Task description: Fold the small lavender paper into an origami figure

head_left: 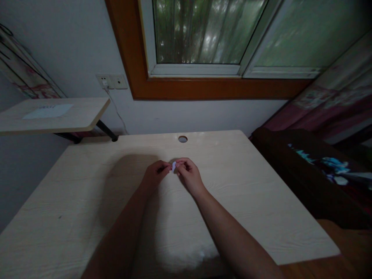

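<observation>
A small, pale white piece [174, 167], flat-looking and too small to name, is held above the wooden tabletop between my two hands. My right hand [190, 176] pinches it from the right, thumb and forefinger closed on its edge. From the left, my left hand [154, 174] comes close with thumb and forefinger pressed together. The tips of those left fingers are at the piece's left side; whether they grip the same piece or something tiny of their own cannot be made out. Both forearms reach forward over the table.
The light wooden table [244, 209] has a round cable hole [183, 139] near its back edge. A raised shelf [87, 120] at left bears a sheet of paper [49, 111]. A white cable [116, 110] hangs from a wall socket [111, 81]. Dark furniture [293, 166] stands at right.
</observation>
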`<action>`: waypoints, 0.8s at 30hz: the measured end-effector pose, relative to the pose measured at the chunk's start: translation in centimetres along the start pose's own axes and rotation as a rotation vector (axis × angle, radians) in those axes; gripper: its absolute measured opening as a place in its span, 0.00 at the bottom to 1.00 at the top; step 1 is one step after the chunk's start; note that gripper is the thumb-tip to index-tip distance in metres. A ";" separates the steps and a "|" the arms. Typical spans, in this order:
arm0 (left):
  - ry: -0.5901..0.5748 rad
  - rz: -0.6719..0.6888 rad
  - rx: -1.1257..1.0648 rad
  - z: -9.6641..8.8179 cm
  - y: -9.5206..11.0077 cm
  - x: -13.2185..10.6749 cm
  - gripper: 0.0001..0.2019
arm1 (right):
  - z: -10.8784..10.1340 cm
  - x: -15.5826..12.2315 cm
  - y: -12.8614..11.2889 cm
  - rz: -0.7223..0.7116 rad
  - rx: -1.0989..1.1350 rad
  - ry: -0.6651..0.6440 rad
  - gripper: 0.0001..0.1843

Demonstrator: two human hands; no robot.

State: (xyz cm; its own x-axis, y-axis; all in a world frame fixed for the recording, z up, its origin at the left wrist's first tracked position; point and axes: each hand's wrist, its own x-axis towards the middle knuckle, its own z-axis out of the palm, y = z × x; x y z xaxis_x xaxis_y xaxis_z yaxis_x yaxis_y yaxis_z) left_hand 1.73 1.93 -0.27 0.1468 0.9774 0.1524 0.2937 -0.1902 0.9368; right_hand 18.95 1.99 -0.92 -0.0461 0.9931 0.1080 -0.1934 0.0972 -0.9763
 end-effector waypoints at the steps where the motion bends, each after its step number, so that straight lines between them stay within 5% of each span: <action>1: 0.016 -0.001 -0.032 0.1 -0.1 0.0 0.09 | 0.0 0.0 0.0 0.001 0.002 0.003 0.12; 5: 0.050 0.011 -0.108 0.2 -0.3 -0.1 0.15 | 0.1 0.0 0.2 -0.004 0.017 0.007 0.13; 12: -0.009 0.143 0.016 -0.4 0.2 -0.1 0.10 | 0.1 -0.1 0.2 -0.006 -0.038 -0.029 0.10; 24: -0.014 0.132 0.010 -0.3 -0.2 0.0 0.08 | 0.1 -0.2 -0.4 0.013 -0.076 -0.059 0.11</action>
State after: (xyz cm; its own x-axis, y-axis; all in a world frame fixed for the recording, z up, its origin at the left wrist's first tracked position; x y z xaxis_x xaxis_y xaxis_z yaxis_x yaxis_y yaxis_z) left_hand 1.37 1.94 -0.33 0.1981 0.9424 0.2695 0.2805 -0.3179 0.9057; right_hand 18.97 1.79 -0.50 -0.1066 0.9888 0.1042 -0.1172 0.0916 -0.9889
